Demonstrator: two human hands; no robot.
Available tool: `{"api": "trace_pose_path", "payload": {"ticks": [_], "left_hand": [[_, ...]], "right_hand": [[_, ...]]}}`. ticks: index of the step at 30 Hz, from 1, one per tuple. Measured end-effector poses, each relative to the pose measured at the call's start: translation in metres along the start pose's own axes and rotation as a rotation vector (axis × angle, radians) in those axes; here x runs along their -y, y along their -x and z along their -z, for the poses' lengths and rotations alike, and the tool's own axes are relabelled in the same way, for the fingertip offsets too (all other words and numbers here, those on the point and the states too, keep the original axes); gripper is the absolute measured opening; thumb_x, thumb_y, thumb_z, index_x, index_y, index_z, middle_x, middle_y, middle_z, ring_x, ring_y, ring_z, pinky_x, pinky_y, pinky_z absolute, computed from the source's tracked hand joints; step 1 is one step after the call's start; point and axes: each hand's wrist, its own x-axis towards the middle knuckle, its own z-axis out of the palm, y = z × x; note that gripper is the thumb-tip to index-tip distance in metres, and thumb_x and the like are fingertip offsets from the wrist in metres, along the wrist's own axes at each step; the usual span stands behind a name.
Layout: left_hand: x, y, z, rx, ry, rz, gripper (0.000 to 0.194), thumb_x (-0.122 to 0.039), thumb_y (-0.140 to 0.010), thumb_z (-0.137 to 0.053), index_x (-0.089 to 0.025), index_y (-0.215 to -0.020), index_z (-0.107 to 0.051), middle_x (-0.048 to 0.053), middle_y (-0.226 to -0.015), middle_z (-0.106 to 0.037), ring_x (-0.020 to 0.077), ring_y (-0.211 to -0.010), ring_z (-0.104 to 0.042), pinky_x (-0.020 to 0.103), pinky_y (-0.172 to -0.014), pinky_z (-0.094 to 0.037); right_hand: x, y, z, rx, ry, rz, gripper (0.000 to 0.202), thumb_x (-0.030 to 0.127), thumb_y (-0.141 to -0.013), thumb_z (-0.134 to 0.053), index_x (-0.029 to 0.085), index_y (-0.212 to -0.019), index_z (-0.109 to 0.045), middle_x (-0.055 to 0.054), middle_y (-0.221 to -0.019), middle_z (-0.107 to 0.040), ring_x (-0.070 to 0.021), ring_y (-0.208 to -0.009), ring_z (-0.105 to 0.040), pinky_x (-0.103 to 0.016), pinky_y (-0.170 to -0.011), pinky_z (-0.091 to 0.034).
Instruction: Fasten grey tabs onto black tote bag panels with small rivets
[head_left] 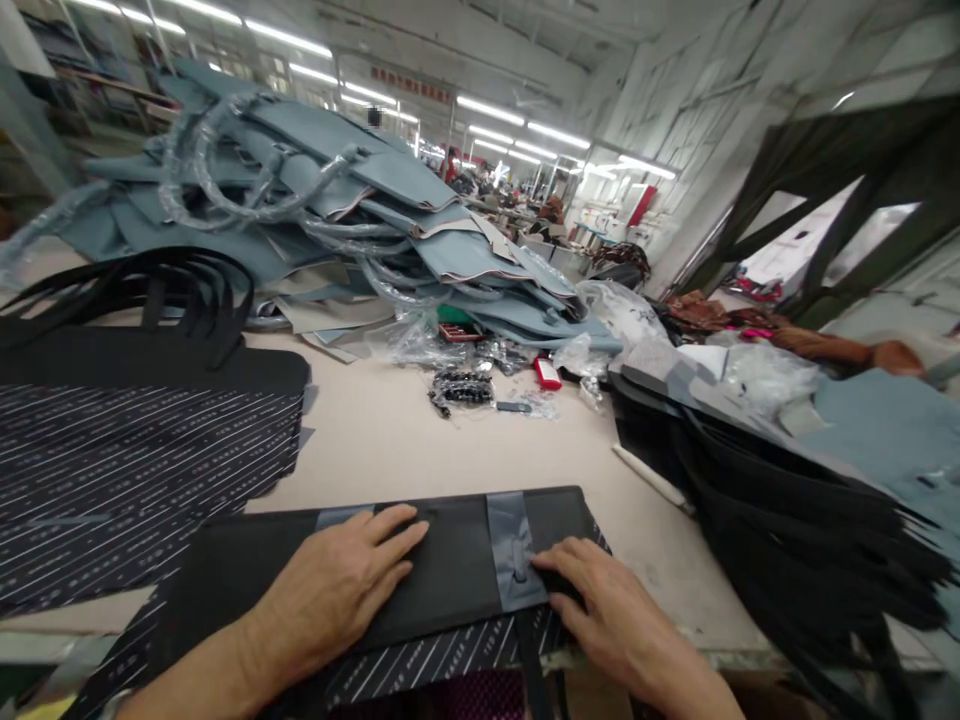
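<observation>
One black panel [450, 570], two grey strips [510, 525]; left hand [345, 575] atop, grip released; right hand [596, 595] at one strip, grip unclear

Cannot read the red sign [410, 86], see the panel [450, 560] beneath the left hand [346, 568], or follow the striped cloth [150, 480] past the left edge.

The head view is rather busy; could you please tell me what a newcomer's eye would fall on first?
Probably the big heap of blue pieces at the back left of the table, with plastic-wrapped handles looped over it. Next, perhaps, the left hand resting on a black panel in front, and the right hand at the edge of a grey strip.
</observation>
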Motion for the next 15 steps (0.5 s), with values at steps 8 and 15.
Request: {"api": "trace_pose_path", "payload": {"ticks": [8, 15], "left_hand": [[0.011, -0.003, -0.044, -0.147, -0.084, -0.062, 0.042, -0.017, -0.097, -0.042, -0.023, -0.129, -0.069, 0.006, -0.135, -0.066, 0.023, -0.094, -0.075, 0.035, -0.079, -0.065], [0.032, 0.008, -0.071, -0.196, -0.075, -0.109, 0.051, -0.022, -0.094, -0.05, -0.034, -0.143, -0.055, -0.002, -0.144, -0.059, 0.0192, -0.103, -0.074, 0.025, -0.083, -0.063]], "right_hand": [[-0.05, -0.089, 0.028, -0.197, -0.024, -0.095, 0.028, 0.02, -0.093, -0.053, 0.017, -0.111, -0.074, -0.008, -0.109, -0.077, -0.0203, -0.097, -0.072, -0.034, -0.092, -0.053], [-0.08, -0.207, 0.032, -0.203, 0.191, -0.098, 0.033, 0.02, -0.097, -0.052, 0.016, -0.126, -0.068, -0.013, -0.121, -0.069, -0.0205, -0.104, -0.066, -0.031, -0.097, -0.046]]}}
